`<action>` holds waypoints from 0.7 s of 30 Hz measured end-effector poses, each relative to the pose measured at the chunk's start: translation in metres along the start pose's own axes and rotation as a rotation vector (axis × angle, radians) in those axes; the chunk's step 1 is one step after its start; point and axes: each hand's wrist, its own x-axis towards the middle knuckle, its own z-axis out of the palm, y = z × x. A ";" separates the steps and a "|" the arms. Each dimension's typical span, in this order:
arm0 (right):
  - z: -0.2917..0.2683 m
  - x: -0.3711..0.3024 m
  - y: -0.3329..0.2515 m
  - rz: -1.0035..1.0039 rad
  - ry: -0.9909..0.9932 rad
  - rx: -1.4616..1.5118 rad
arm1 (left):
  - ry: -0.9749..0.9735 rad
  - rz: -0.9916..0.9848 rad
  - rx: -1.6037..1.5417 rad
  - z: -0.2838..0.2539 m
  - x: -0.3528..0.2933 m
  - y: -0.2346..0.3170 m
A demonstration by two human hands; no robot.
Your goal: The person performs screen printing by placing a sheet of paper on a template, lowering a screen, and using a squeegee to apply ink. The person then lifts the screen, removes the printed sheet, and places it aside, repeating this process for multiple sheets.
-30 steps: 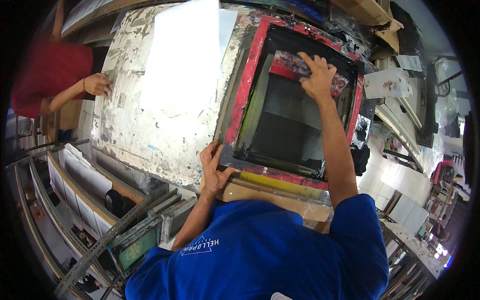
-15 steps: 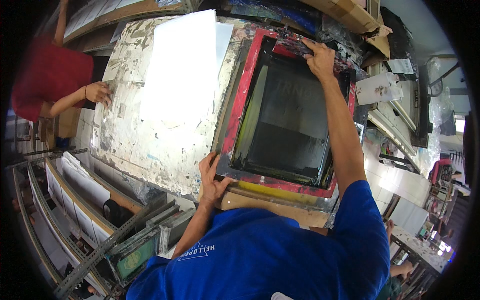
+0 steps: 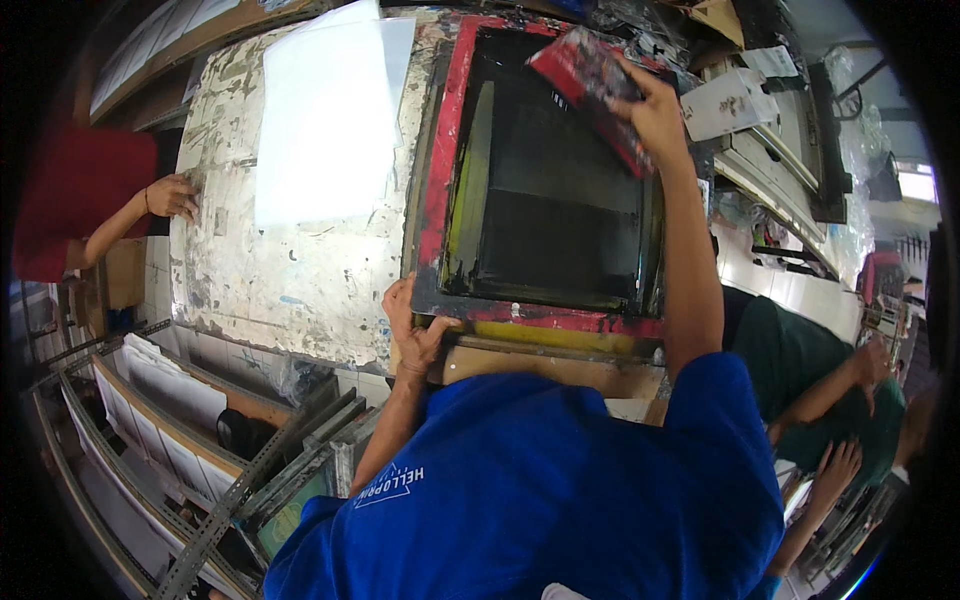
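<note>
A screen printing frame [image 3: 437,175] with red, black-smeared edges lies on the table before me. Dark ink coats its mesh [image 3: 560,240], with a yellowish strip along the left side. My right hand [image 3: 652,115] is closed round a squeegee [image 3: 592,88], red and black with ink stains, held tilted over the far right part of the frame. At the frame's near left corner, my left hand [image 3: 415,328] grips the edge, thumb along the near side and fingers by the left side.
White sheets [image 3: 325,120] lie on the paint-flecked table [image 3: 290,290] to the left. Beyond them rests a co-worker's hand [image 3: 172,197]. A translucent plastic container [image 3: 728,103] stands at right. Racks [image 3: 165,410] fill the lower left; another person [image 3: 810,370] is at right.
My right hand has lifted the squeegee, now tilted over the mesh, from the frame's far edge. My left hand stays at the corner. Another person in dark green has come into view at right.
</note>
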 end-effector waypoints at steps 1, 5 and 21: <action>0.001 -0.026 -0.030 0.065 -0.034 -0.008 | 0.027 0.024 -0.012 0.000 0.001 0.003; 0.001 -0.123 -0.119 0.080 -0.168 -0.191 | 0.141 0.114 -0.093 -0.006 0.018 0.028; -0.058 -0.066 -0.264 -0.626 0.074 -0.504 | 0.599 0.336 -0.736 0.031 0.220 0.119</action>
